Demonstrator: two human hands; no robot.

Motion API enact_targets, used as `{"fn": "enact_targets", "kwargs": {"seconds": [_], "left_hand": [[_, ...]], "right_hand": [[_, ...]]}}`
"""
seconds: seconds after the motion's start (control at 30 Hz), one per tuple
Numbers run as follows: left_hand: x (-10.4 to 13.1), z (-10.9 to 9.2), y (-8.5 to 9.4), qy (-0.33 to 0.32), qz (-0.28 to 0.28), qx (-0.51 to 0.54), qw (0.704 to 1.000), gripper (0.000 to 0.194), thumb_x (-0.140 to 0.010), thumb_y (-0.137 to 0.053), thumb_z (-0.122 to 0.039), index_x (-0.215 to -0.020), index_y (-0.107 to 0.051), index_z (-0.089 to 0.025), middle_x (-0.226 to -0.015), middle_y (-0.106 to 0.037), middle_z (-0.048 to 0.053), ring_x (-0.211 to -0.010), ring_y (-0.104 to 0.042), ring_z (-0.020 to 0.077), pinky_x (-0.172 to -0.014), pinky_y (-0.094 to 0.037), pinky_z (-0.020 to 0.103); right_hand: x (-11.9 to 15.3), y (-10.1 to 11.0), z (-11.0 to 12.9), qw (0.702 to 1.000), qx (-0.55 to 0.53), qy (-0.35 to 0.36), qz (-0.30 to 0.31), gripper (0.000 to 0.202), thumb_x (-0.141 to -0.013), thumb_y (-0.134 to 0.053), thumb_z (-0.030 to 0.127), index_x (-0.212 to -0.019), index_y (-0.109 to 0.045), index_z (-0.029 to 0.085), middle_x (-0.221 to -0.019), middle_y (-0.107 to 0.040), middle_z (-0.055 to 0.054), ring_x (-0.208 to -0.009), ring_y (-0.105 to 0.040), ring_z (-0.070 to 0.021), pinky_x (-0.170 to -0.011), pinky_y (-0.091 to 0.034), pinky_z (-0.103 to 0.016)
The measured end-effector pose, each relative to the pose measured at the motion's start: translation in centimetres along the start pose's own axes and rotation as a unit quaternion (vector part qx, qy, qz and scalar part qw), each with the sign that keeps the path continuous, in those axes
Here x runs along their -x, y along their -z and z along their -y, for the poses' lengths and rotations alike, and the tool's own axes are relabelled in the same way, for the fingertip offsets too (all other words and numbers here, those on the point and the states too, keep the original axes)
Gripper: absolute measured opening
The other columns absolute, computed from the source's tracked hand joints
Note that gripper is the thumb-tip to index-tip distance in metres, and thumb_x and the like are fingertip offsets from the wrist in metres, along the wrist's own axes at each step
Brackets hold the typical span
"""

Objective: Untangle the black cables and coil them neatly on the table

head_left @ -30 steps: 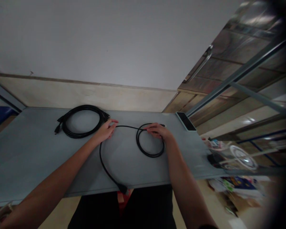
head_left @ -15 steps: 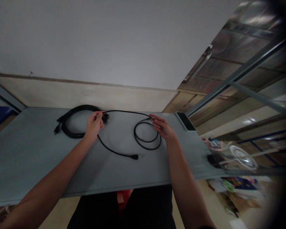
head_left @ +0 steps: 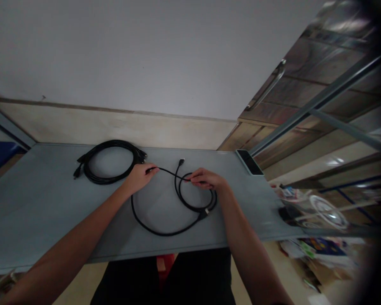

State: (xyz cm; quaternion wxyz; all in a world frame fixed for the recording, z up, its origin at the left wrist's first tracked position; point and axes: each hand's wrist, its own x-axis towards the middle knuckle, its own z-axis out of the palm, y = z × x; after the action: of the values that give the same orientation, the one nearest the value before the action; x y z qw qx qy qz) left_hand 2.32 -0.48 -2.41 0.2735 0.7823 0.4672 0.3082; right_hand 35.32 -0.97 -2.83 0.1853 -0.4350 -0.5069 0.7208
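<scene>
A thin black cable (head_left: 165,234) is gripped by both my hands above the grey table. My left hand (head_left: 142,176) pinches it, and a short stretch runs across to my right hand (head_left: 206,178), whose fingers are closed on it too. From my left hand the cable hangs in a wide curve to a connector (head_left: 203,214) at the right. Loops of the cable lie under my right hand, and another plug end (head_left: 181,162) points toward the wall. Left of my left hand rests a coiled bundle of black cables (head_left: 98,181) with several plugs.
The grey table (head_left: 44,212) runs along a pale wall. A phone-like device (head_left: 250,162) with a dark face lies at its back right. Metal posts (head_left: 317,106) rise at the right, by a clear round container (head_left: 327,212).
My hands have come closer together, the left moving right and the right moving slightly left and nearer. The hanging connector has swung right, and the loop beneath has shifted.
</scene>
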Motion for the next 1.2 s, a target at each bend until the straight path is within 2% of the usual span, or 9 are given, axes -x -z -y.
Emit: {"fn": "enact_targets", "kwargs": {"seconds": [0.1,0.2,0.33,0.5,0.6,0.73,0.93,1.03,1.2], "left_hand": [[-0.2,0.1,0.3,0.009,-0.024,0.007,1.000,0.034,-0.093,-0.052,-0.044,-0.095,-0.074,-0.017,-0.090,-0.075,0.006,-0.076,-0.064,0.0194,-0.071,-0.046,0.030],[-0.7,0.7,1.2,0.043,-0.092,0.032,0.994,0.033,-0.093,-0.050,-0.043,-0.087,-0.071,-0.018,-0.084,-0.073,0.004,-0.076,-0.063,0.0185,-0.070,-0.045,0.028],[-1.1,1.5,2.0,0.095,-0.147,0.078,0.981,0.035,-0.093,-0.049,-0.048,-0.081,-0.065,-0.019,-0.065,-0.061,0.000,-0.063,-0.056,0.0157,-0.058,-0.040,0.026],[-0.8,1.2,1.3,0.108,-0.096,0.047,0.988,0.039,-0.094,-0.046,-0.049,-0.080,-0.067,-0.019,-0.058,-0.055,-0.001,-0.058,-0.052,0.0157,-0.055,-0.036,0.027],[-0.5,0.8,0.9,0.075,-0.059,-0.016,0.995,0.038,-0.094,-0.047,-0.047,-0.096,-0.071,-0.017,-0.075,-0.067,0.004,-0.067,-0.058,0.0184,-0.062,-0.041,0.029],[-0.2,0.6,0.9,0.044,-0.060,-0.069,0.995,0.043,-0.095,-0.050,-0.042,-0.124,-0.064,-0.015,-0.087,-0.071,0.008,-0.074,-0.062,0.0204,-0.073,-0.046,0.031],[-0.4,0.8,1.5,0.050,-0.084,-0.092,0.991,0.039,-0.095,-0.051,-0.037,-0.125,-0.064,-0.015,-0.081,-0.069,0.007,-0.070,-0.062,0.0198,-0.073,-0.048,0.031],[-0.6,1.1,2.0,0.052,-0.100,-0.059,0.992,0.033,-0.097,-0.046,-0.033,-0.117,-0.067,-0.017,-0.090,-0.072,0.007,-0.076,-0.064,0.0200,-0.076,-0.048,0.030],[-0.9,1.3,2.9,0.067,-0.136,-0.020,0.988,0.028,-0.097,-0.045,-0.031,-0.109,-0.068,-0.019,-0.100,-0.073,0.008,-0.086,-0.066,0.0212,-0.078,-0.048,0.031]], "right_hand": [[0.3,-0.3,0.4,0.999,-0.030,0.015,0.012,0.036,-0.078,-0.076,0.030,-0.109,-0.073,0.011,-0.059,-0.049,0.005,-0.038,-0.026,-0.0020,-0.032,-0.014,-0.017],[1.1,0.4,1.0,0.977,-0.114,0.157,-0.088,0.043,-0.077,-0.076,0.024,-0.119,-0.070,0.016,-0.067,-0.051,0.004,-0.046,-0.031,-0.0035,-0.038,-0.023,-0.017],[1.6,2.1,1.3,0.903,-0.173,0.317,-0.235,0.043,-0.073,-0.075,0.022,-0.116,-0.071,0.022,-0.085,-0.060,-0.001,-0.055,-0.038,-0.0058,-0.045,-0.034,-0.020],[-0.2,2.7,0.1,0.888,-0.151,0.287,-0.326,0.033,-0.071,-0.076,0.026,-0.103,-0.073,0.019,-0.080,-0.063,-0.001,-0.051,-0.039,-0.0053,-0.040,-0.028,-0.020],[-1.0,1.9,-0.2,0.909,-0.126,0.240,-0.317,0.034,-0.071,-0.077,0.030,-0.103,-0.072,0.018,-0.072,-0.060,0.001,-0.047,-0.039,-0.0049,-0.038,-0.026,-0.019],[-0.8,0.7,0.0,0.956,-0.093,0.173,-0.220,0.041,-0.074,-0.078,0.032,-0.112,-0.070,0.017,-0.069,-0.057,0.003,-0.044,-0.038,-0.0035,-0.035,-0.023,-0.017],[-1.2,-0.9,-0.1,0.992,-0.067,0.085,-0.061,0.038,-0.077,-0.077,0.031,-0.110,-0.070,0.016,-0.065,-0.055,0.004,-0.039,-0.029,-0.0015,-0.033,-0.015,-0.016],[-0.8,-0.9,0.5,0.983,-0.105,0.129,-0.083,0.044,-0.077,-0.077,0.027,-0.119,-0.067,0.019,-0.074,-0.059,0.002,-0.046,-0.035,-0.0032,-0.037,-0.024,-0.016],[1.3,1.2,1.7,0.915,-0.188,0.293,-0.204,0.054,-0.072,-0.075,0.022,-0.124,-0.064,0.023,-0.097,-0.063,-0.003,-0.058,-0.041,-0.0057,-0.047,-0.038,-0.018]]}}
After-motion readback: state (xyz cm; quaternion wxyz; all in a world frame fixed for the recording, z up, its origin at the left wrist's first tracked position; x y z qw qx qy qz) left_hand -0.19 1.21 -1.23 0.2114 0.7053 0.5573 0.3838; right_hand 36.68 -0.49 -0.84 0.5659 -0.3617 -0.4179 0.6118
